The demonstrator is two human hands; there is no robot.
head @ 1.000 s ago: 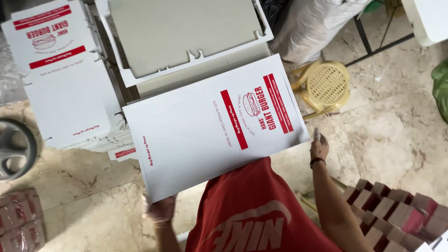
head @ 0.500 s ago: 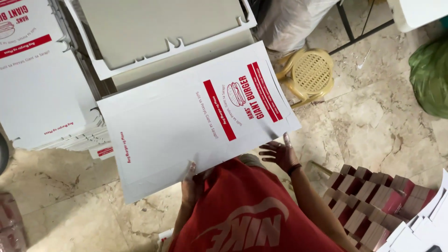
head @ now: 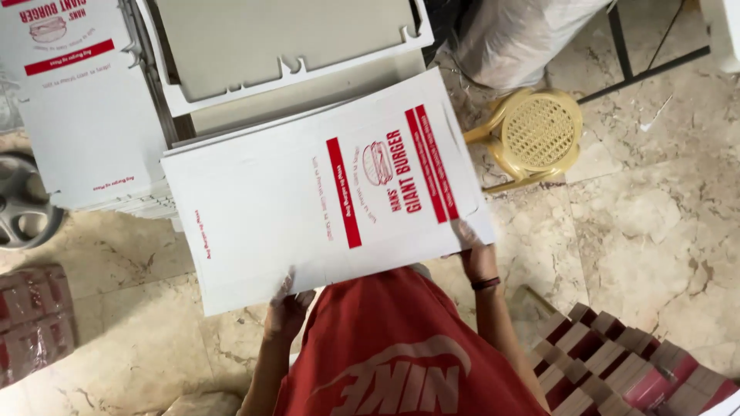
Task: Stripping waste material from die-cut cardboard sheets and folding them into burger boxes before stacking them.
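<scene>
I hold a large flat white cardboard box blank [head: 262, 223] with red stripes and a burger drawing, level in front of my red shirt. My left hand [head: 287, 310] grips its near edge at the lower left, fingers tucked under the sheet. At the near right corner, my right hand [head: 475, 254], with a dark band on the wrist, pinches the sheet. The blank partly covers a pile of the same blanks beneath it.
A stack of identical printed blanks [head: 77, 123] lies at upper left, grey die-cut sheets [head: 293, 46] at top. A yellow plastic stool [head: 537, 135] and a white sack [head: 516, 35] stand right of them. Folded red-and-white boxes [head: 617, 362] pile at lower right. A grey wheel-like thing [head: 23, 200] sits left.
My right hand came in from the floor side and took the blank's near right corner. My left hand shifted along the near edge. The blank swung slightly and now sits lower in view.
</scene>
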